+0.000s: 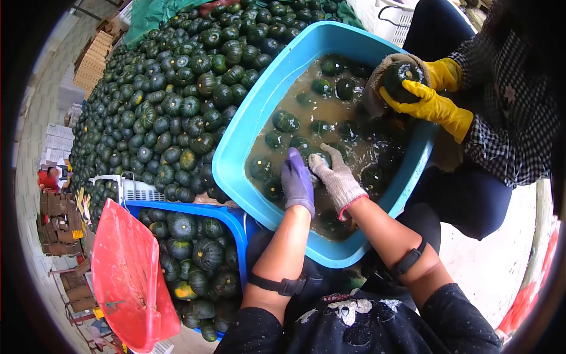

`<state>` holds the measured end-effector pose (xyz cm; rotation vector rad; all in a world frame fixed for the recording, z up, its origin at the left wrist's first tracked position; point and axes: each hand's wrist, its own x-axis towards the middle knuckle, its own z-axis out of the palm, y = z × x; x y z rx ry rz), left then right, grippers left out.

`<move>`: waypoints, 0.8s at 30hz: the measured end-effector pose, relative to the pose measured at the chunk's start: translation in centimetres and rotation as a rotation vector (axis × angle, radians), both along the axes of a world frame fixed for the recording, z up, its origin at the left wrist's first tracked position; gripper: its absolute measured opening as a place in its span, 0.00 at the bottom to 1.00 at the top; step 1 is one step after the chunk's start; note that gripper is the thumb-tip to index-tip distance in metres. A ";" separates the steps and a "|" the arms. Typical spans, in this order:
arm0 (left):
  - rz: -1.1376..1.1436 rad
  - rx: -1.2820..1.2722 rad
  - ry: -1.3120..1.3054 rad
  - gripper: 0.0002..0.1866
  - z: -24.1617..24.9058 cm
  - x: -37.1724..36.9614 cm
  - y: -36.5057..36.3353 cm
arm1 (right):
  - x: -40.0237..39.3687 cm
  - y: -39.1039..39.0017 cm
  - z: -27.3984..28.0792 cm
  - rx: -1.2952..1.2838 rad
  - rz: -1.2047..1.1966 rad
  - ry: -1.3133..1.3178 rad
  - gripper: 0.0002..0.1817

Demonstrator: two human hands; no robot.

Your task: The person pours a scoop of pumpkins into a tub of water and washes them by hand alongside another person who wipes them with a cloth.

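Note:
My left hand (298, 182), in a purple glove, is over the muddy water of a light-blue tub (233, 147), its fingers stretched out beside a green squash (299, 143). My right hand (337, 180), in a pale knitted glove with a red cuff, is just right of it, fingers apart, nearest the same squash. No firm hold shows in either hand. Dark green between the hands is partly hidden. More squashes, such as one at the tub's left (286, 121), float around them.
A co-worker's yellow-gloved hands (433, 106) hold a squash (402, 79) and a brown cloth (372, 94) over the tub's right side. A large squash heap (171, 106) rises left. Below it are a blue container (240, 236) of squashes and a red scoop-like container (127, 277).

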<state>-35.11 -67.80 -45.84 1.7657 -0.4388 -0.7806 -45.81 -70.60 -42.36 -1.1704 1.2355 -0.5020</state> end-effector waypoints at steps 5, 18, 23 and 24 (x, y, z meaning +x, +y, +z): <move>0.113 -0.158 0.259 0.35 0.4 0.8 -0.3 | -0.2 -0.1 -0.1 -0.232 0.128 -0.127 0.41; 0.084 -0.169 0.046 0.31 1.3 -0.8 -0.1 | 0.8 1.4 -1.2 -0.404 -0.059 -0.003 0.30; 0.146 -0.188 0.126 0.29 1.4 -0.9 -0.4 | 1.3 1.3 -0.5 -0.443 -0.074 0.057 0.28; 0.043 -0.226 0.031 0.28 1.7 -1.4 -0.4 | 1.3 0.9 -0.6 -0.469 -0.165 0.025 0.26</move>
